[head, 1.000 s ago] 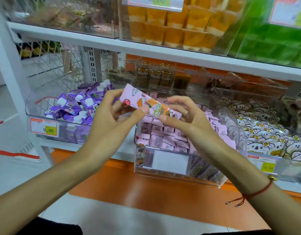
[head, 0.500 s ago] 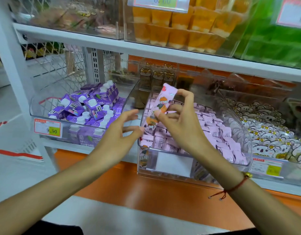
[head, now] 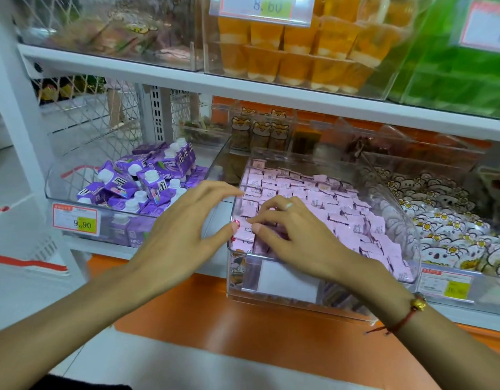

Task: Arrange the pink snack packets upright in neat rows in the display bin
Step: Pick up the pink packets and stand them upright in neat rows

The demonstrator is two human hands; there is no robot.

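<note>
A clear display bin (head: 396, 205) on the lower shelf holds several rows of pink snack packets (head: 313, 192) standing upright. My right hand (head: 296, 237) reaches into the bin's front left corner. Its fingers curl down around a pink packet set among the front rows, and most of that packet is hidden under them. My left hand (head: 184, 235) hovers just left of the bin with its fingers spread. Its thumb tip touches the packets at the front left corner.
A clear tray of purple drink cartons (head: 147, 181) sits to the left, with a 9.90 price tag (head: 75, 222). A bin of white cartoon packets (head: 446, 220) stands on the right. Orange jelly cups (head: 294, 52) fill the shelf above. An orange ledge (head: 243, 319) runs below the bin.
My right hand has brought the packet down from above the bin into the front left rows. My left hand has moved right, so its thumb meets the bin's corner.
</note>
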